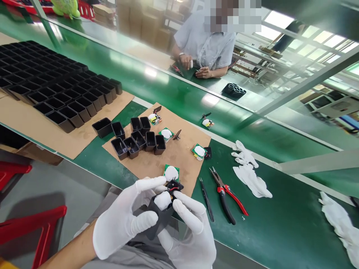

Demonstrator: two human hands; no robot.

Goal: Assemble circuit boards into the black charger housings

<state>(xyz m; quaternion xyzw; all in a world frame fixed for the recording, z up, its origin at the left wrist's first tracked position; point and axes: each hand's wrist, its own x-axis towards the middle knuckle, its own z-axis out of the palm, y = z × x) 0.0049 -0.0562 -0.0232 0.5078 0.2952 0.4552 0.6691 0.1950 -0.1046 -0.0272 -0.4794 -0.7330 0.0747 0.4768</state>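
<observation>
Both my hands wear white gloves and hold one small black plastic housing [160,218] over my lap. My left hand [126,220] grips it from the left, index finger stretched over the top. My right hand [189,233] cups it from below and right, thumb pressing a white dome part [162,200] with red and black wires [174,185] seated in it. Just beyond, on a cardboard sheet [185,145], lies a green board with a white dome [171,173].
Loose black housings [138,140] sit on the cardboard; rows of them [50,93] fill the left. More green boards [199,151], tweezers [206,199], red-handled pliers [228,196] and spare white gloves [249,173] lie on the green bench. A person works across the conveyor [206,48].
</observation>
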